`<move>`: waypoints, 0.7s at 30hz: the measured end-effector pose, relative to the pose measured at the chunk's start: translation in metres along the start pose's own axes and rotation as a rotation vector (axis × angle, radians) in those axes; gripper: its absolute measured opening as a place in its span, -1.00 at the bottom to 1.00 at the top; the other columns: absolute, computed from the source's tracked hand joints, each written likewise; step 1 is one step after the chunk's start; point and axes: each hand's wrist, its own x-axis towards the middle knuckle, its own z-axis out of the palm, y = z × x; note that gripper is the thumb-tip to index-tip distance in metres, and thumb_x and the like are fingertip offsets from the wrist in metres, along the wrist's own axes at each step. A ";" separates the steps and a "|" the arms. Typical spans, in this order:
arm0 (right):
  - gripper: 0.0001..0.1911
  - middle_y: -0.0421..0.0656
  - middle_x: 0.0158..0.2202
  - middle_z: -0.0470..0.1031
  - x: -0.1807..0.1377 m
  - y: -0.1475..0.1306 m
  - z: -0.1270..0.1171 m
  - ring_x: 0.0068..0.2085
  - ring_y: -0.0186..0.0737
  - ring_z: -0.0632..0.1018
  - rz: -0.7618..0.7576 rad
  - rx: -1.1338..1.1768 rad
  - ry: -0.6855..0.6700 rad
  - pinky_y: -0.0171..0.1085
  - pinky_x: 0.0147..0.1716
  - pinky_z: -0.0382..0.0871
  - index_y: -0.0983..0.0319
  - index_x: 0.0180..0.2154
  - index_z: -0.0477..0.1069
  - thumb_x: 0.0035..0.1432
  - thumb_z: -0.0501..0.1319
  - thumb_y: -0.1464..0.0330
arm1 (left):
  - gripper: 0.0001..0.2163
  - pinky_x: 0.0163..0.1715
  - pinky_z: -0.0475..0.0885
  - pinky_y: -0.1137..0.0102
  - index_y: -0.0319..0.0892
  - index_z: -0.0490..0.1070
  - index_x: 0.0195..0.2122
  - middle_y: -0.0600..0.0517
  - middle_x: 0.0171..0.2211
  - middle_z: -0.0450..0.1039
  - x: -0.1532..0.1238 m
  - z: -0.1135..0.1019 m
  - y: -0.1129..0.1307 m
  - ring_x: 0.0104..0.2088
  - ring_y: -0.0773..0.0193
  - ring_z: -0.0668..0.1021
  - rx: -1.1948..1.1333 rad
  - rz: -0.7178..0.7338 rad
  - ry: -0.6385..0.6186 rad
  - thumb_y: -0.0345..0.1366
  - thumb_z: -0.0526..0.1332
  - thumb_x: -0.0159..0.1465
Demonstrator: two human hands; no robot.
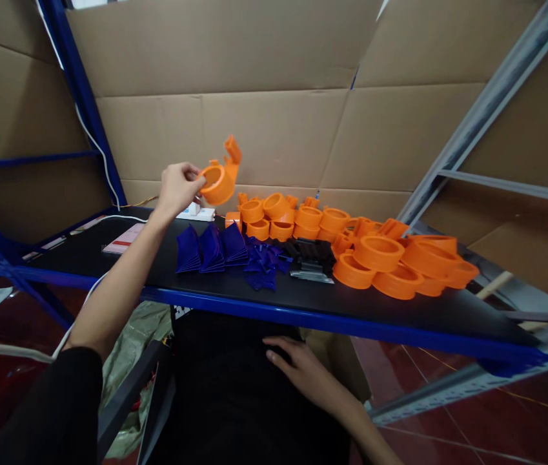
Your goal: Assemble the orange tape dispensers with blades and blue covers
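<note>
From where I stand, the left hand (pixel 179 188) pinches the left rim of a glossy orange ring with an upright arm (pixel 224 190), held up above the far left of the black shelf (pixel 75 252), some fingertips hidden. The right hand (pixel 297 368) lies loose and unclenched on the dark-clothed lap (pixel 235 394), its forearm cut off. Smooth orange rings (pixel 379 253) overlap at right, beside a black tangle (pixel 315 252) (its shapes hard to separate), small angular blue bits (pixel 261 261) and thin, fanned blue stacks (pixel 212 250).
</note>
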 end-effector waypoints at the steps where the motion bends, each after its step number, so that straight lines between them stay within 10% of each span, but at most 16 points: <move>1: -0.46 -0.05 0.15 0.48 -0.003 -0.010 -0.006 0.16 0.06 0.48 -0.030 0.050 0.048 0.05 0.22 0.30 0.09 0.17 0.40 0.33 0.04 -0.04 | -0.76 -0.30 0.53 0.30 -0.28 0.43 -0.02 -0.09 -0.27 0.54 -0.020 -0.001 0.007 -0.36 0.22 0.62 -0.064 0.018 0.001 -0.31 0.09 0.37; 6: -0.37 -0.02 0.32 0.24 -0.018 -0.071 -0.046 0.07 -0.01 0.54 -0.333 0.559 0.533 -0.04 -0.17 0.59 -0.07 0.37 -0.04 0.36 0.09 0.06 | -0.85 -0.43 0.41 0.46 -0.18 0.47 -0.32 0.08 -0.43 0.46 -0.147 0.010 0.037 -0.46 0.35 0.49 -0.664 0.061 -0.199 -0.26 0.38 0.15; 10: -0.20 -0.10 0.41 0.07 -0.027 -0.100 -0.064 0.19 0.02 0.46 -0.443 0.652 0.538 -0.04 -0.03 0.54 -0.20 0.39 -0.16 0.26 0.17 -0.06 | -0.84 -0.50 0.25 0.50 -0.19 0.45 -0.37 0.13 -0.53 0.34 -0.227 0.032 0.040 -0.51 0.41 0.34 -0.752 -0.146 -0.464 -0.22 0.30 0.25; 15: -0.54 -0.08 -0.05 0.56 -0.030 -0.103 -0.058 -0.26 -0.17 0.61 -0.250 0.594 0.418 -0.19 -0.22 0.55 0.03 0.14 0.40 0.23 0.31 0.13 | -0.76 -0.42 0.28 0.47 -0.21 0.42 -0.39 0.11 -0.51 0.34 -0.258 0.043 0.032 -0.49 0.39 0.35 -0.899 -0.304 -0.779 -0.14 0.34 0.23; 21: -0.41 -0.17 -0.17 0.53 -0.026 -0.090 -0.038 -0.19 -0.15 0.62 -0.293 0.925 0.184 -0.16 -0.13 0.53 -0.03 0.17 0.39 0.11 0.39 0.08 | -0.52 -0.16 0.44 0.25 -0.21 0.48 -0.32 -0.12 -0.24 0.55 -0.258 0.059 0.030 -0.25 0.13 0.60 -1.650 -0.727 -1.064 0.12 0.02 0.35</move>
